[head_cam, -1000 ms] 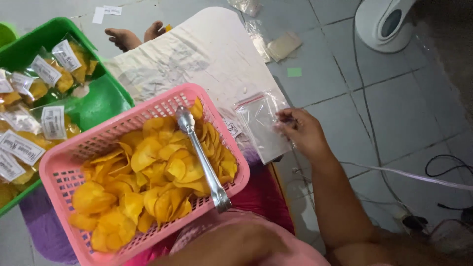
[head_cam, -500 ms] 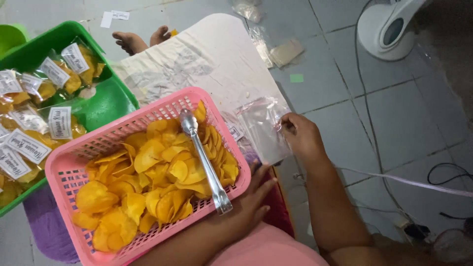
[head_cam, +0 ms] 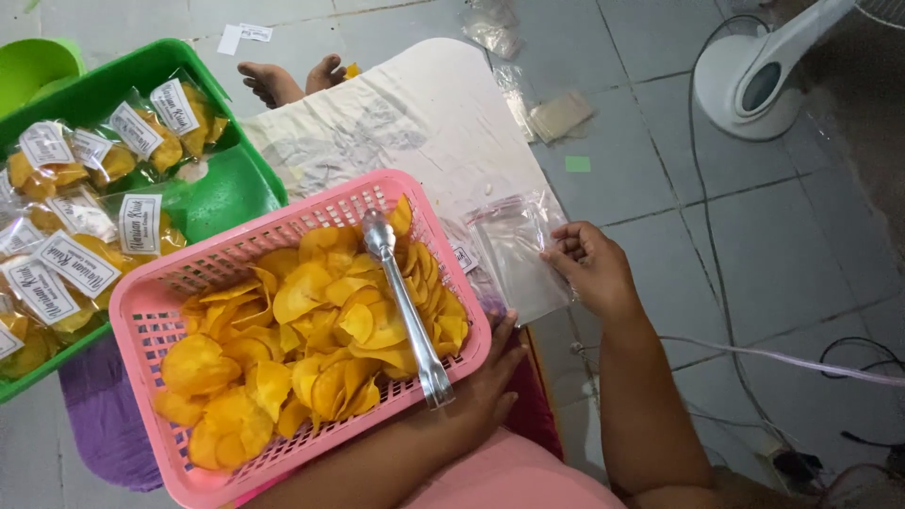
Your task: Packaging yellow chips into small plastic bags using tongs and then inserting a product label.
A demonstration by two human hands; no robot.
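Chips [head_cam: 302, 349], thin and yellow-orange, heaped in a pink slotted basket [head_cam: 151, 320] on the person's lap, near and left of centre; metal tongs [head_cam: 407, 311] lie slantwise across the heap, handle end overhanging the near rim, likely parked there within reach of either hand. Left hand [head_cam: 490, 382] rests flat against the basket's near right corner, fingers spread along the wall; it looks to steady the basket on the lap rather than grip anything. Right hand [head_cam: 594, 269] sits right of the basket, thumb and fingertips pinching the right edge of a clear zip bag [head_cam: 518, 254]; bag appears empty, held flat just past the basket's right rim, close to the chips; whether its mouth is parted I cannot tell. Green tray [head_cam: 226, 184] at far left holds filled packets [head_cam: 80, 254] with white labels, kept apart from the loose chips. White cloth [head_cam: 424, 123] spreads beyond the basket over the grey tiled floor [head_cam: 754, 217]; bare feet [head_cam: 287, 80] at its far edge; fan base [head_cam: 754, 85] far right; more clear bags [head_cam: 495, 28] lie on the floor beyond the cloth.
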